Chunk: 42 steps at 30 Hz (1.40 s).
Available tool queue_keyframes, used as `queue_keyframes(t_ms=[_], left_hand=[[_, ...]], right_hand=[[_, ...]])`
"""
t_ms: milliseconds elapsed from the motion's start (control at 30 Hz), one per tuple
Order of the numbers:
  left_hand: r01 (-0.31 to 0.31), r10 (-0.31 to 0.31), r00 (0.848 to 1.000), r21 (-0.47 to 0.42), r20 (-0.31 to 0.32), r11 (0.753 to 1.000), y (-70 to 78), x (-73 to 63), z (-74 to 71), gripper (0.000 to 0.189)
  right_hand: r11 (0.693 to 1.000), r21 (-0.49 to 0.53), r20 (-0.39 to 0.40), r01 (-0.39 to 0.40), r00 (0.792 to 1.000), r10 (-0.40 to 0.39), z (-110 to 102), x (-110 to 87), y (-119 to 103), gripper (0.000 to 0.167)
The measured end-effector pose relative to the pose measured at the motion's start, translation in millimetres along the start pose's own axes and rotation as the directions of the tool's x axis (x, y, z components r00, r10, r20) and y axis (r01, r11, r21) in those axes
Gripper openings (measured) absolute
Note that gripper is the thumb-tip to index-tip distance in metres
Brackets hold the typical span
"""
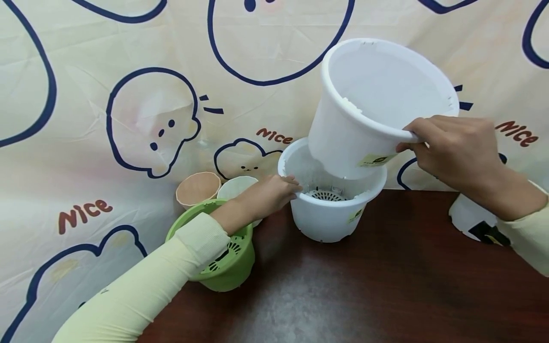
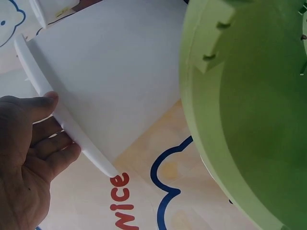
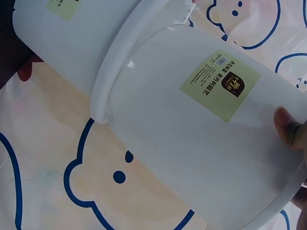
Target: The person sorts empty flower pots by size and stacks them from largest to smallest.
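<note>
My right hand (image 1: pixel 456 152) grips the near right rim of a white plastic flowerpot (image 1: pixel 339 131), thumb outside. That pot is tilted, its base overlapping the mouth of a lower white flowerpot (image 1: pixel 323 221) that stands on the table. In the right wrist view, the raised pot carries a pale green label (image 3: pixel 218 86), and my right thumb (image 3: pixel 288 127) presses its wall. My left hand (image 1: pixel 272 195) holds the left rim of the lower pot; the left wrist view shows thumb and fingers (image 2: pixel 53 148) at that rim. Slots show in the lower pot's floor (image 1: pixel 328 194).
Beneath my left forearm stands a green slotted pot (image 1: pixel 240 267). Behind it are an orange pot (image 1: pixel 198 189) and a pale pot (image 1: pixel 236 186). A white pot with a dark label (image 1: pixel 467 216) is partly behind my right wrist. A printed cloth (image 1: pixel 141 200) backs the dark table (image 1: pixel 386 286).
</note>
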<state>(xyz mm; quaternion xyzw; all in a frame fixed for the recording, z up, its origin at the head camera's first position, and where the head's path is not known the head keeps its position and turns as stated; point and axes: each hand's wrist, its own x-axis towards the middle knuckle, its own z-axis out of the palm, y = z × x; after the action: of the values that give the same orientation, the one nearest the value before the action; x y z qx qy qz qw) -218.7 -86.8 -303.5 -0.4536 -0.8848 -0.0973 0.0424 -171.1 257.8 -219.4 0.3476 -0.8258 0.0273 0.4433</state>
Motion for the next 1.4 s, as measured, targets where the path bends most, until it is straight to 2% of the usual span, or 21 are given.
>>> queue_keyframes(t_ms=[300,533,1033,1400], left_hand=[[0.004,-0.004,1.000,0.014,0.007,1.000,0.7,0.1,-0.8,0.028],[-0.018,0.018,1.000,0.049,0.007,0.999,1.4,0.6,-0.8,0.028],[-0.034,0.033,0.999,0.053,0.011,0.998,1.5,-0.8,-0.9,0.025],[-0.009,0.009,1.000,0.032,0.012,0.999,0.8,0.5,0.9,0.025]], right_hand=[[0.999,0.035,0.021,0.001,1.000,-0.001,6,0.9,-5,0.033],[0.998,0.065,0.019,0.017,1.000,-0.018,11,-0.4,-8,0.033],[0.996,0.091,0.048,0.004,0.999,-0.008,18,-0.9,-13,0.033],[0.994,0.107,0.042,0.012,0.999,-0.016,20,1.9,-15,0.034]])
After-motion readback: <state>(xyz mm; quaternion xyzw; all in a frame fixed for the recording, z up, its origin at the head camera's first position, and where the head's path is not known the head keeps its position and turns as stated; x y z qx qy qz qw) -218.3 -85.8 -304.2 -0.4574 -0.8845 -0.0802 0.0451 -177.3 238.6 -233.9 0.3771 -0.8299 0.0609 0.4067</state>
